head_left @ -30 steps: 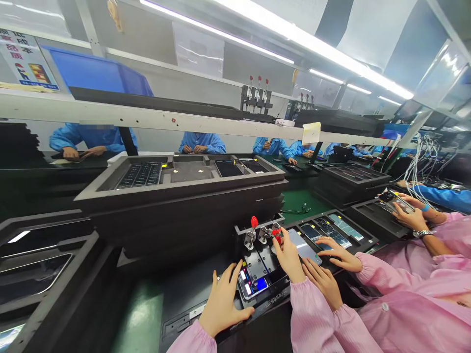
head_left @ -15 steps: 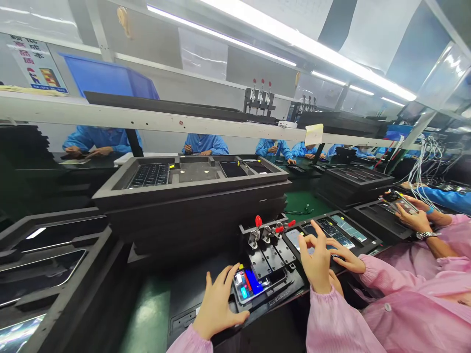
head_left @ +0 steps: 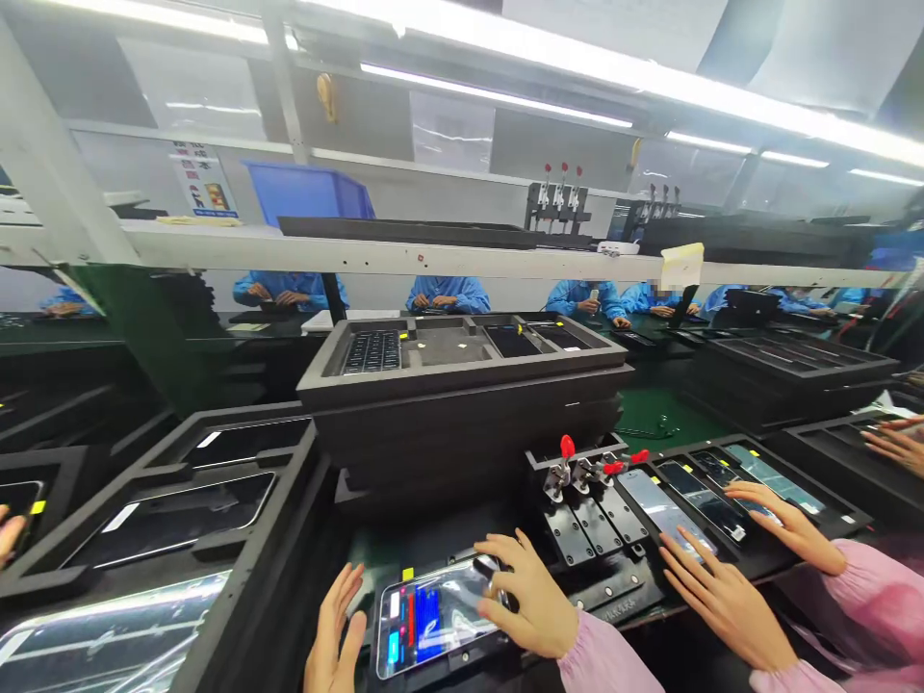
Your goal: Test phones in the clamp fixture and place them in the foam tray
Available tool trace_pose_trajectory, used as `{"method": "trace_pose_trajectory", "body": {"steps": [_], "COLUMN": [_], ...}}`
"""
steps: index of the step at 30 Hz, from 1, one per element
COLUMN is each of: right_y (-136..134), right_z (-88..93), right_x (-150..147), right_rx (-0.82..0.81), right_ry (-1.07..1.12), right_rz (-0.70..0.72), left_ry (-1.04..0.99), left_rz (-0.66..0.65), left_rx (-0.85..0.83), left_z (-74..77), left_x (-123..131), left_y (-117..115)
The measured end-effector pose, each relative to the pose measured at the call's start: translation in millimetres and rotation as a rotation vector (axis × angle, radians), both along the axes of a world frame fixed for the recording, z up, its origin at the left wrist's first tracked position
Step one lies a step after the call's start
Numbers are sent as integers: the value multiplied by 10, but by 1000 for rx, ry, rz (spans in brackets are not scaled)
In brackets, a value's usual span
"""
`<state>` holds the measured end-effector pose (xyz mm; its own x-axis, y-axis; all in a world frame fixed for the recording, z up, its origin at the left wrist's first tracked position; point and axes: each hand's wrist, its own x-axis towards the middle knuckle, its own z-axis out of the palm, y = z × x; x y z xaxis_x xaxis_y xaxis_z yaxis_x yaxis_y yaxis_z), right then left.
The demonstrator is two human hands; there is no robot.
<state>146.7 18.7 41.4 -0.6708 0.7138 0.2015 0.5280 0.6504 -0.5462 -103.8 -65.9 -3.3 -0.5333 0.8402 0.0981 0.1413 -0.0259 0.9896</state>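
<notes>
Lit, silver-edged rectangular phone (head_left: 433,616) is seen at six o'clock, flanked at nine by the spread, empty left hand (head_left: 334,630), overlapped at three by the half-curled right hand (head_left: 532,599), whose hold cannot be told.

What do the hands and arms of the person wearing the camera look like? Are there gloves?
No gloves: the left hand and right hand are both bare. A loose pink sleeve covers the right forearm; no left sleeve shows.

Chinese characters, including "成本", on a poster (head_left: 205,183)
</notes>
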Motion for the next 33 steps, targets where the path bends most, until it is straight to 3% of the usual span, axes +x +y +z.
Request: {"method": "trace_pose_trajectory", "body": {"steps": [4, 7, 14, 21, 25, 27, 30, 33], "right_y": [73, 146, 166, 178, 160, 116, 53, 69], "right_z": [-94, -156, -185, -191, -51, 58, 168, 195], "right_x": [46, 19, -67, -36, -100, -230, -525, -799], "right_rx": [-132, -238, -166, -171, -138, -67, 23, 91], "right_ry": [145, 24, -224, -243, -159, -127, -210, -340], "right_rz": [-114, -83, -25, 15, -37, 49, 323, 412], "left_ry": [-101, -89, -46, 2, 11, 7, 32, 43], "left_rz": [102, 113, -21, -82, -98, -104, -103, -68], "left_rx": [50, 58, -13, -20, -20, -25, -30, -23], "left_z": [-234, -336, -196, -147, -136, -126, -126, -179], "left_x": [-76, -84, -99, -122, -128, -137, -148, -147], "left_y": [82, 111, -30, -91, -111, -119, -122, -100]}}
